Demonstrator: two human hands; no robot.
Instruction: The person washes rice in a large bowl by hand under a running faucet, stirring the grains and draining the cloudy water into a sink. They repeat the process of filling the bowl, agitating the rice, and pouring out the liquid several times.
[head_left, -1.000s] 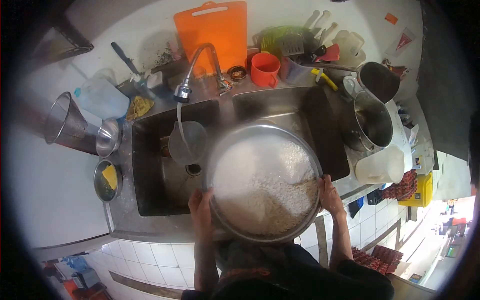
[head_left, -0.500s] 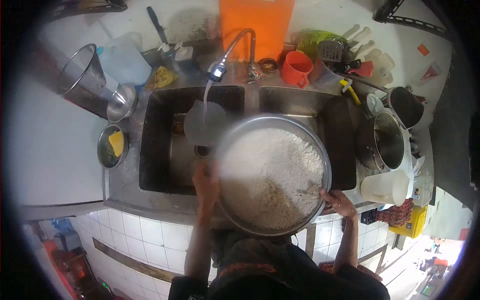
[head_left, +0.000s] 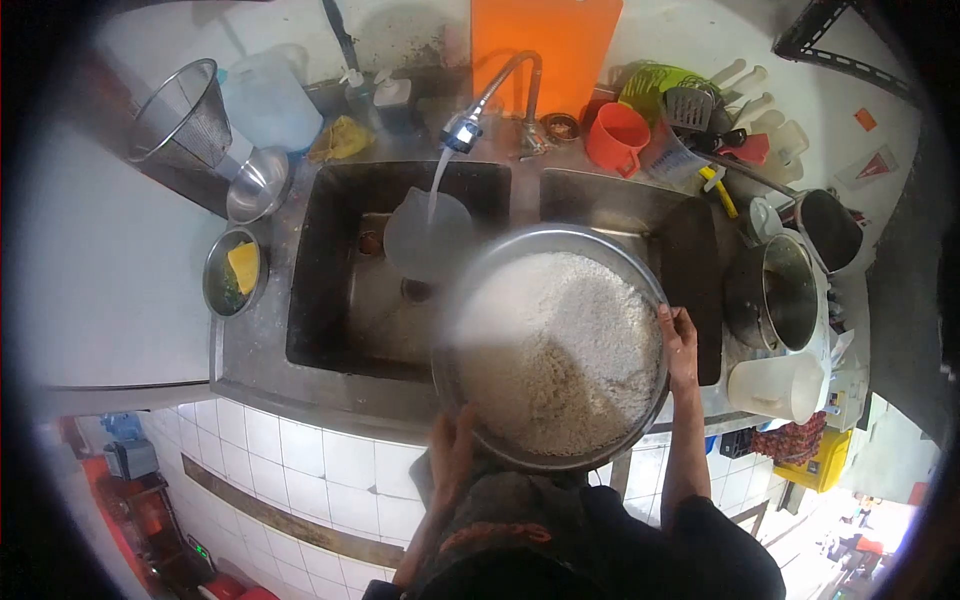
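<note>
A wide round metal basin [head_left: 655,400] holds a heap of white grains that look like uncooked rice [head_left: 570,350]. The basin is at the front edge of the double sink, against my body. My right hand [head_left: 680,335] grips the rim on its right side, with the thumb on the edge. At the lower left rim my left hand [head_left: 452,445] holds on too, slightly blurred, its fingers partly hidden under the basin. Water runs from the faucet [head_left: 462,132] into a translucent pitcher [head_left: 428,235] standing in the left sink bowl [head_left: 330,290].
On the left counter are a metal bowl with a yellow sponge [head_left: 242,268], another metal bowl [head_left: 259,186] and a wire strainer [head_left: 185,120]. Behind the sink stands a red mug [head_left: 617,138]. Pots [head_left: 772,295] and a white jug [head_left: 775,387] crowd the right counter.
My right hand has moved up along the basin's right rim, and my left hand has slid down toward its lower left. The view has shifted slightly; water still runs.
</note>
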